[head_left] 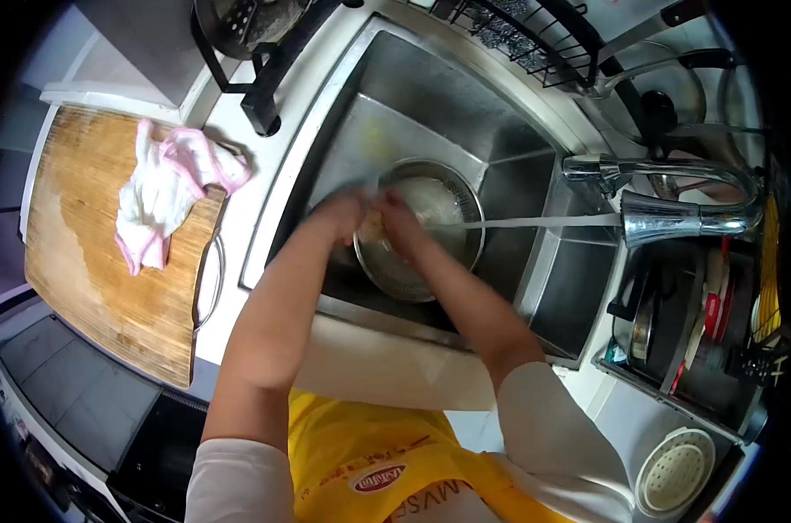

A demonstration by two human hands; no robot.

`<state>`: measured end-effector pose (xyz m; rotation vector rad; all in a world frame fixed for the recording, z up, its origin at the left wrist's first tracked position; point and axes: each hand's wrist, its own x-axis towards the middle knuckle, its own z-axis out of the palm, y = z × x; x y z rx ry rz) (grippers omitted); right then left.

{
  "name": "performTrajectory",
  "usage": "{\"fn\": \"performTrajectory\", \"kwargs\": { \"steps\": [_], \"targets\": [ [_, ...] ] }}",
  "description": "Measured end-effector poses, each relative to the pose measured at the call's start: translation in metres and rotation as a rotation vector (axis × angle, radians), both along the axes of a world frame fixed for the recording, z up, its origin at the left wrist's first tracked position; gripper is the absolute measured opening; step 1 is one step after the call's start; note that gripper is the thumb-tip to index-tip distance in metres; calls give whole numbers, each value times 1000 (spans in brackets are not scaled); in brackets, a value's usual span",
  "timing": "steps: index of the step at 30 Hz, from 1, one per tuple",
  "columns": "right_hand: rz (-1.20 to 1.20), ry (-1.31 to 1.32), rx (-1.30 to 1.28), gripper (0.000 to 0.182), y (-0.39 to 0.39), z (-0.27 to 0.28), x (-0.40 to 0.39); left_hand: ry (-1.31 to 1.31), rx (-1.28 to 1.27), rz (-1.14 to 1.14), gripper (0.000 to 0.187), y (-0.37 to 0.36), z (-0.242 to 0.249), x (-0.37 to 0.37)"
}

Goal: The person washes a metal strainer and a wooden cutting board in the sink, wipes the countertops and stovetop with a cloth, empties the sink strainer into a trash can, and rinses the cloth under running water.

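My left hand [341, 215] and my right hand [400, 225] are close together above the left side of a round metal bowl [476, 209] in the sink. Both look closed, though motion smears the fingers. A small tan piece [373, 228] shows between them, its kind too blurred to name. Near my left fingers there is also a greyish streak that I cannot make out. Cloudy water [439, 200] fills part of the bowl. From the chrome faucet [665, 218], a stream runs leftward into it.
The steel sink [413, 78] has a yellowish smear on its floor. To the left, a white cloth with pink edging [164, 192] lies on a wooden cutting board [90, 253]. A black wire rack [526, 44] stands behind the sink, and a utensil basket [674, 383] sits at right.
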<state>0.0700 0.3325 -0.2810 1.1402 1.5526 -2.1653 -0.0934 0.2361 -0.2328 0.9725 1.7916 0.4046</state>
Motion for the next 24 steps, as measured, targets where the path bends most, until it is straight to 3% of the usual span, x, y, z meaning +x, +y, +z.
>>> {"fn": "performTrajectory", "kwargs": {
  "steps": [1,3,5,7,8,9,11,12,14,15,16,18,19,21,23,24],
  "targets": [
    [76,164,255,31,-11,14,-4,-278,-106,146,29,1,18,-6],
    [143,316,506,27,-32,41,10,-245,-60,130,33,-2,19,-5],
    [597,468,787,21,-41,70,38,-211,-4,114,38,-1,24,-4],
    [525,456,867,21,-33,90,9,-294,-71,209,39,1,30,0],
    [448,444,948,22,-31,92,-3,-296,-73,203,39,1,7,-2],
    [447,439,950,22,-30,87,-9,-294,53,185,38,3,-34,-8],
    [412,539,902,28,-35,71,-11,33,204,108,38,0,-41,-6],
    [404,534,899,28,-34,63,2,30,200,100,38,-2,-18,-6],
    [706,441,459,31,-21,54,46,47,-98,62,45,2,23,-2],
    [852,170,345,31,-4,80,58,181,37,68,49,2,-13,1],
    [984,-104,225,32,18,108,67,176,44,60,49,5,-9,3],
    [1203,-348,349,35,57,112,85,55,19,80,50,7,11,3],
    [1203,-353,349,35,57,104,88,14,9,88,50,7,19,4],
    [1322,-276,630,31,46,75,83,22,-116,137,56,11,32,4],
    [985,301,718,27,5,32,62,28,-110,109,57,8,37,2],
    [874,242,820,33,-8,10,34,37,-102,86,58,7,38,1]
  ]
}}
